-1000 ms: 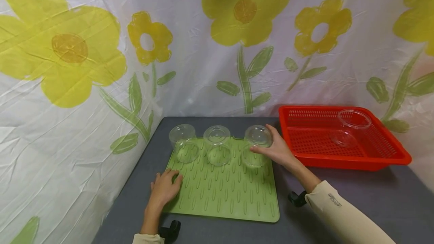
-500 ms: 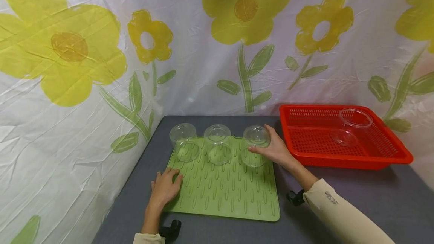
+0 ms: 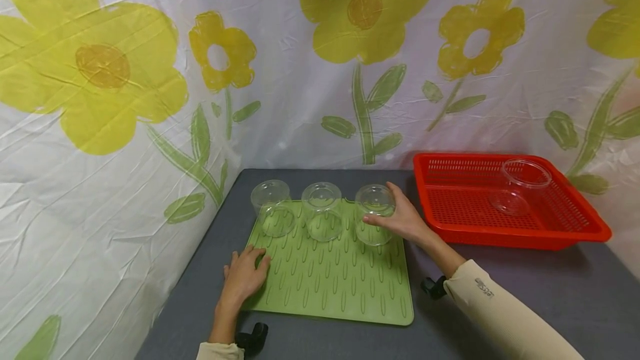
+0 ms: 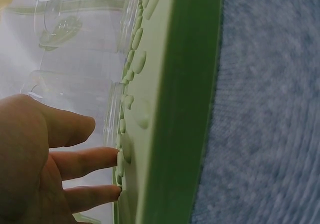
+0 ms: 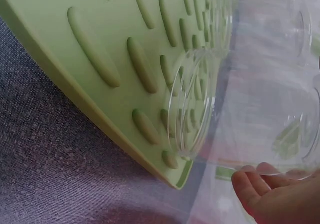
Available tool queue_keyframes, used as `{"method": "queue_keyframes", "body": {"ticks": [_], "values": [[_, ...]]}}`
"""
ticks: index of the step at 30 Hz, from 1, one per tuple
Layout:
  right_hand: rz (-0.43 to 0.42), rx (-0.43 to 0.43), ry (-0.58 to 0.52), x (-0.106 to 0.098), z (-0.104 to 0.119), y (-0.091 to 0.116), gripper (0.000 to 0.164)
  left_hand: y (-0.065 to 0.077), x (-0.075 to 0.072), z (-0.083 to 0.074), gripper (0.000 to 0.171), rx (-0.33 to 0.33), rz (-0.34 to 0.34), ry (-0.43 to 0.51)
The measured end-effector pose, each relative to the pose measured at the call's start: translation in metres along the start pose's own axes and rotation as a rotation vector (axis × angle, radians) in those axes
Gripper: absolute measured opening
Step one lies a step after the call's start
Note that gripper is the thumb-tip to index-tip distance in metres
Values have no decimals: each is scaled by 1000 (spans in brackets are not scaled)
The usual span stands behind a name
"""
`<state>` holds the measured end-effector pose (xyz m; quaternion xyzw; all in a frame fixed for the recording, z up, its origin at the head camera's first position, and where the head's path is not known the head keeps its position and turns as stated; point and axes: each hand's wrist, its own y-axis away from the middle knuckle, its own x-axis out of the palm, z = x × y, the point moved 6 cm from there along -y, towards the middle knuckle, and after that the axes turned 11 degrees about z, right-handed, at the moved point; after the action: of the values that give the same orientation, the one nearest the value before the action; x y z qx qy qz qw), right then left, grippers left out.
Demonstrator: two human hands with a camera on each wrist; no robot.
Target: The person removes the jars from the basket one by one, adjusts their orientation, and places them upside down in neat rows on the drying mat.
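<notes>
Three clear plastic cups stand upside down in a row along the far part of a green ridged mat [image 3: 330, 288]. My right hand [image 3: 407, 220] grips the rightmost cup [image 3: 369, 232], thumb on its near side and fingers round its right side. In the right wrist view that cup [image 5: 255, 108] has its rim down at the mat, and the fingertips touch its wall. The middle cup [image 3: 322, 224] and the left cup [image 3: 272, 218] stand apart from it. My left hand [image 3: 244, 275] rests on the mat's left edge, fingers extended, holding nothing.
A red perforated basket [image 3: 510, 239] stands on the right of the grey tabletop [image 3: 490, 288], with another clear cup [image 3: 526, 174] upright inside it. A white flower-printed curtain [image 3: 280, 99] hangs behind the table and along the left.
My right hand and the rightmost cup have shifted slightly left, toward the middle cup. The left hand stays at the mat's left edge.
</notes>
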<state>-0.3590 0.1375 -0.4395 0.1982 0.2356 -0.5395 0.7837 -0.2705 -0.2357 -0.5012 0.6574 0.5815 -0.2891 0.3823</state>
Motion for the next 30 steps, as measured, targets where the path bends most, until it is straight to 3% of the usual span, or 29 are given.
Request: {"method": "queue_keyframes", "body": {"ticks": [19,30], "values": [[-15,-12,30,-7,4,6,124,-1,0,1,43,-6,12,5],[-11,-123,-54,-22,4,21,112,0,0,0,44,-2,30,10]]}}
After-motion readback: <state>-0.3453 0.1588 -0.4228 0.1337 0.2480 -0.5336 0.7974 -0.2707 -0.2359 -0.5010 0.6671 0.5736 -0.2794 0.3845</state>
